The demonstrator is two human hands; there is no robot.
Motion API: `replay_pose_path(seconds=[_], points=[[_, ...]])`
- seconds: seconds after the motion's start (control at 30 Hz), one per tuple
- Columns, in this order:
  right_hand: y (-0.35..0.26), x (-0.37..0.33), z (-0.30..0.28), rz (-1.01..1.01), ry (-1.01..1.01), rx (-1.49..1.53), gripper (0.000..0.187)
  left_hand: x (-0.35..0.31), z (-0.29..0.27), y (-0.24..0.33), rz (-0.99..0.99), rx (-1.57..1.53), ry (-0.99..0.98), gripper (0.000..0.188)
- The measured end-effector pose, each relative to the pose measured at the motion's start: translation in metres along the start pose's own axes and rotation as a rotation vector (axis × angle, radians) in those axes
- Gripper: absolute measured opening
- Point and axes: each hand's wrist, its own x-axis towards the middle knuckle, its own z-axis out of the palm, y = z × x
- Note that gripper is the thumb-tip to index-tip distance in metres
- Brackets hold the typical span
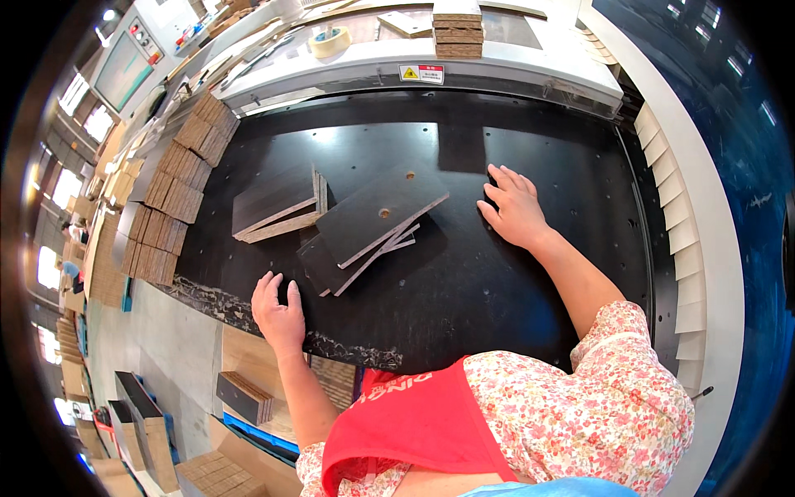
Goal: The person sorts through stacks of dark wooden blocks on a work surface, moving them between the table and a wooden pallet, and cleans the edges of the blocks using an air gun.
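A loose pile of dark-faced particle boards (364, 203) lies askew on the black machine table (464, 290); the top one has two small round holes. Just left of it, more dark boards (277, 199) lean and overlap at angles, their raw brown edges showing. My right hand (515, 205) rests on the table to the right of the pile, apart from it, fingers spread and holding nothing. Over the table's front left edge is my left hand (280, 311), its fingers apart, with no board in it. Whether its fingertips touch the tabletop, I cannot tell.
Stacked boards (178, 178) line the table's left side. Across the back runs a white machine beam (530, 66) bearing a tape roll (330, 41) and a small board stack (458, 29). A pale pleated guard (679, 215) borders the right. More boards (244, 398) stand below, front left.
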Motion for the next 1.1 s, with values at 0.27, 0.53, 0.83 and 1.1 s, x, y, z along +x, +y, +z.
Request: replay_pose_path(seconds=[0.27, 0.53, 0.83, 1.1], points=[[0.000, 0.003, 0.001, 0.013, -0.023, -0.030, 0.040, 0.002, 0.005, -0.006, -0.011, 0.098, 0.030, 0.037], [-0.002, 0.002, -0.001, 0.017, -0.021, -0.034, 0.038, 0.011, 0.002, 0.004, -0.215, 0.377, -0.004, 0.048], [-0.001, -0.002, 0.003, -0.007, -0.008, -0.009, 0.036, 0.027, -0.001, 0.024, -0.598, 0.569, -0.254, 0.070], [0.000, 0.000, 0.005, -0.026, 0.012, 0.001, 0.035, 0.024, -0.002, 0.004, -0.535, 0.581, -0.238, 0.070]])
